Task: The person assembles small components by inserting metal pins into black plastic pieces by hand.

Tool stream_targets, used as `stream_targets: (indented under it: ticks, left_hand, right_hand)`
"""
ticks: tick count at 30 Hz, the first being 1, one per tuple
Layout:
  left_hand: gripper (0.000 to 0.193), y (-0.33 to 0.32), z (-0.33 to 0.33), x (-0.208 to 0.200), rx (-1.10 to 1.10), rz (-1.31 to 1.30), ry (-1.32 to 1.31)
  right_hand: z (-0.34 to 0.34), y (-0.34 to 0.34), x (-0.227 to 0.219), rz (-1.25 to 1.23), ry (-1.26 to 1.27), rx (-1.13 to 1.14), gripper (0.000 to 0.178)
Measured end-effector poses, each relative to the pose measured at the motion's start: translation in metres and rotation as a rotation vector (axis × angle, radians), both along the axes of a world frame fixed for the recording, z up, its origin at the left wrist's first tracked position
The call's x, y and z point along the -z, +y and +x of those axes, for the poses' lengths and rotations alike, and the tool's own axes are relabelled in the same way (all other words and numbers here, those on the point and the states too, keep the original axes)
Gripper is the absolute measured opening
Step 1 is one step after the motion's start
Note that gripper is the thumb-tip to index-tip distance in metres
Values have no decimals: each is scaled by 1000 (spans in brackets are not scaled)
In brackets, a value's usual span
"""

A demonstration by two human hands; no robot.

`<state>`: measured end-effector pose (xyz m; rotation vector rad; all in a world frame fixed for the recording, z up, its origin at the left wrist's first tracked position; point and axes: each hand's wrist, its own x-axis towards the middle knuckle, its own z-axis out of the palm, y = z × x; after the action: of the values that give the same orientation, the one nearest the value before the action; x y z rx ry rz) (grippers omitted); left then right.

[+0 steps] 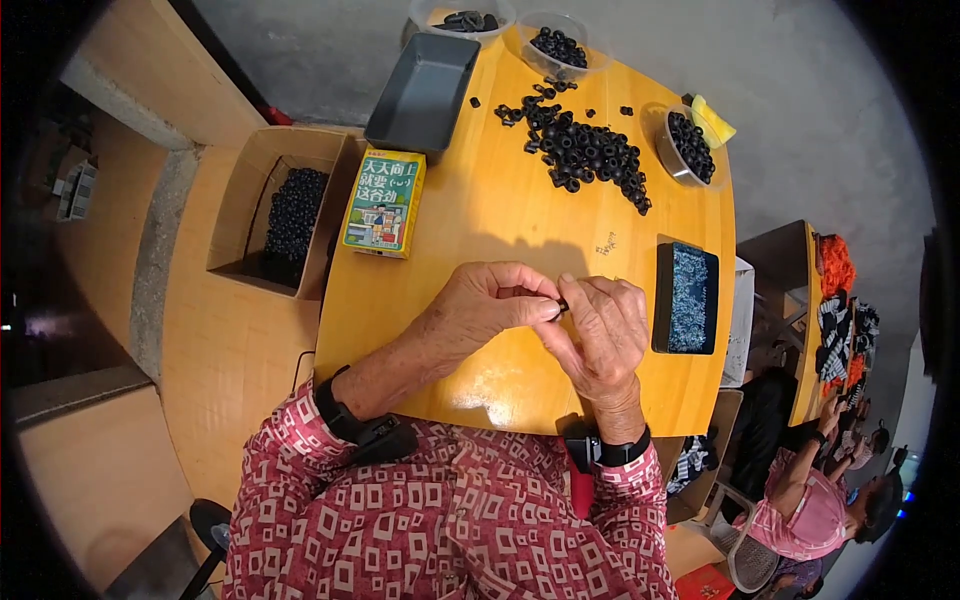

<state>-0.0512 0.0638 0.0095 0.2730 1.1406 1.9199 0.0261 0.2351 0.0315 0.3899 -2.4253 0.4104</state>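
Note:
My left hand [500, 300] and my right hand [607, 330] meet above the near part of the wooden table. Their fingertips pinch a small black part [562, 307] between them. Fingers cover most of it, so its exact kind cannot be told. Beyond my hands lies a loose pile of small black ring-shaped parts [590, 150]. A few tiny pale metal bits [606, 243] are scattered between the pile and my right hand. To the right of that hand, a black tray [711, 330] holds many tiny silvery metal pieces [688, 295].
Clear bowls with black parts [557, 45] stand at the far edge, another bowl [690, 148] at the right. Left are a grey tray [420, 95], a green-yellow carton [383, 203] and a cardboard box [235, 215] of black parts. A person [810, 500] sits at another table.

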Motion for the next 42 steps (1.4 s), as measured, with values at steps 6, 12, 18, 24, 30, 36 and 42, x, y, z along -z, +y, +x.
stream_targets:
  ticks: [6,12,18,24,30,36,42]
  left_hand:
    - [27,-3,-5,0,46,-62,29]
    - [26,-2,-4,7,17,-58,5]
    - [19,1,-1,5,-36,-107,31]
    - [23,0,-2,3,-37,-158,43]
    - [26,-8,0,4,-10,-143,52]
    - [25,-6,-2,8,34,-176,42]
    - [22,-3,1,6,-102,-184,183]
  right_hand:
    - [-3,-5,5,-129,-32,-36,47]
    - [-4,-6,4,-82,-74,-21,50]
    - [-2,-8,5,-23,-59,24,43]
    - [-1,-5,7,-70,-64,30,38]
    - [-2,1,6,-76,-67,20,39]
    - [-2,0,11,-75,-61,-4,36]
    - [-5,-2,12,-118,-34,-4,34]
